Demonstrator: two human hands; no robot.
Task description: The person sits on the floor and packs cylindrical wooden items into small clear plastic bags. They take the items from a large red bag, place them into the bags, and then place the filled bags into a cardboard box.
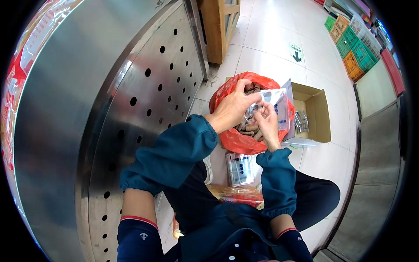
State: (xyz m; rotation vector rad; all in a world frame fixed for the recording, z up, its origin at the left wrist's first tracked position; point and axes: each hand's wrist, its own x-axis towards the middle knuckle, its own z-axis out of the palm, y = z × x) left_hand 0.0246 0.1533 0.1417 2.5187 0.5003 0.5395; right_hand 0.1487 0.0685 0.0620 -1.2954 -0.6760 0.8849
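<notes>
Both hands are at a clear plastic bag (275, 95) with blue print, held above an open red plastic bag (244, 144). My left hand (234, 104) grips its near left edge between thumb and fingers. Close beside it, my right hand (269, 126) pinches the same clear bag with its fingertips; the exact grip is partly hidden. Short brown rolled pieces (252, 128), like bark sticks, fill the red bag below. Right of it stands an open cardboard box (316, 113) with a few small clear packets (301, 121) inside.
A stack of clear printed bags (240, 170) lies on the tiled floor before me, with a plastic-wrapped package (240, 196) nearer my lap. A perforated metal panel (154, 88) rises at left. Wooden furniture (212, 32) stands ahead; stacked plastic crates (355, 54) are far right.
</notes>
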